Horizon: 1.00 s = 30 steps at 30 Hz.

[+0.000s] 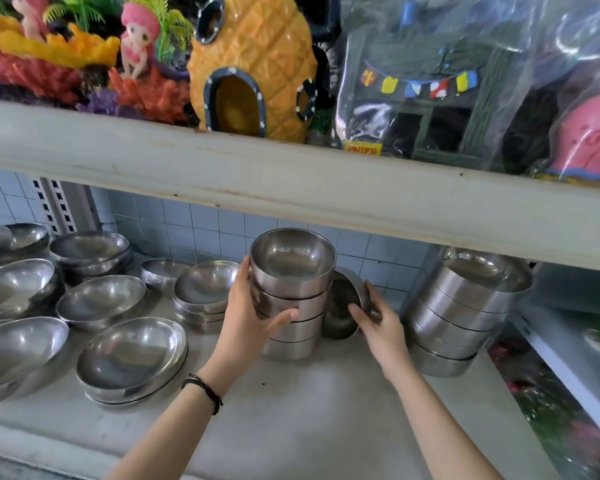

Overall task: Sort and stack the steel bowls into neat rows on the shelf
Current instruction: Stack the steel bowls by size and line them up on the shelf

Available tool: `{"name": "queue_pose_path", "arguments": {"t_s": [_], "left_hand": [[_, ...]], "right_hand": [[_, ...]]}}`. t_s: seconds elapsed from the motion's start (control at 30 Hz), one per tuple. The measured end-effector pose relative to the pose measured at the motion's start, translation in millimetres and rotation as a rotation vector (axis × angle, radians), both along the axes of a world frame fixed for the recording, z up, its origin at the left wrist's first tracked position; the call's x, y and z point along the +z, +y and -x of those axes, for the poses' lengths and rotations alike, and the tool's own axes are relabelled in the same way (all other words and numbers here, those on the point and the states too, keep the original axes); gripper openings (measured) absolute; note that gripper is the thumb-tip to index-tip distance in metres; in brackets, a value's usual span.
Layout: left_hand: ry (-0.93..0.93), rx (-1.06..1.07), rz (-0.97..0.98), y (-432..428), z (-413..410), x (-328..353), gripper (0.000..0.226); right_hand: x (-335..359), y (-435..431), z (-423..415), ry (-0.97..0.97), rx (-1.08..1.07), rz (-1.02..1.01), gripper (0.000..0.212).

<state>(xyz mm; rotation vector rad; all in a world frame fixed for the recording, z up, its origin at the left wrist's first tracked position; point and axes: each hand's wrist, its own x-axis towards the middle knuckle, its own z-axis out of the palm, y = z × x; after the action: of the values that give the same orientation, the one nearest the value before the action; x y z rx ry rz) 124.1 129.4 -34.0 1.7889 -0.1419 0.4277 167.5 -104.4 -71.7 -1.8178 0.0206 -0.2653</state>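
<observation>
**Both hands on the bowls in the middle of the shelf**

My left hand [253,317] wraps around the tall stack of bowls [291,292] standing in the middle of the lower shelf [291,417]. My thumb lies across the near side and my fingers curl around its far left side. The stack is upright, four deep bowls nested, with the top one open toward me.

My right hand [378,323] pinches a single bowl [342,306] that stands tipped on its edge, just to the right of the stack and touching it. My thumb is inside the bowl and my fingers are behind its rim.

Farther right stands a second stack [465,306] of deep bowls, leaning a little and well clear of my right hand. To the left lie the shallow bowls [132,355], some in low piles and some single, spread from the near edge back to the tiled wall [205,230].

A dark bracelet [205,389] sits on my left wrist. On the upper shelf [291,188] stands a pineapple house [253,64].
</observation>
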Motion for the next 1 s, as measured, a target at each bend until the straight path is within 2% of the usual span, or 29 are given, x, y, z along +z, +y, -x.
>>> {"name": "queue_pose_path", "arguments": {"t_s": [0.13, 0.37, 0.5, 0.63, 0.7, 0.8, 0.9, 1.0], "left_hand": [[0.009, -0.007, -0.012, 0.0, 0.2, -2.6, 0.119], [-0.047, 0.034, -0.049, -4.1, 4.0, -1.4, 0.115], [-0.260, 0.226, -0.328, -14.0, 27.3, -5.4, 0.114], [-0.420, 0.037, -0.513, -20.1, 58.7, -22.7, 0.099], [-0.380, -0.141, -0.465, -22.3, 68.7, -30.0, 0.100], [-0.135, -0.358, -0.240, -24.9, 77.9, -31.5, 0.114], [0.028, -0.476, -0.081, -25.5, 83.8, -28.7, 0.125], [0.097, -0.492, -0.012, -21.7, 88.4, -28.4, 0.127]], "right_hand": [[-0.9, -1.6, 35.2, -0.028, -0.140, -0.042, 0.059], [-2.1, -13.7, 86.2, 0.017, -0.223, -0.143, 0.052], [5.3, -18.3, 106.9, 0.079, -0.231, -0.292, 0.043], [13.5, -22.0, 125.6, 0.152, -0.189, -0.374, 0.035], [18.8, -21.1, 134.7, 0.174, -0.146, -0.388, 0.026], [26.7, -16.3, 147.9, 0.195, -0.066, -0.392, 0.022], [32.1, -5.9, 158.4, 0.177, -0.013, -0.361, 0.019], [34.5, 5.4, 167.1, 0.146, 0.013, -0.296, 0.023]]}}
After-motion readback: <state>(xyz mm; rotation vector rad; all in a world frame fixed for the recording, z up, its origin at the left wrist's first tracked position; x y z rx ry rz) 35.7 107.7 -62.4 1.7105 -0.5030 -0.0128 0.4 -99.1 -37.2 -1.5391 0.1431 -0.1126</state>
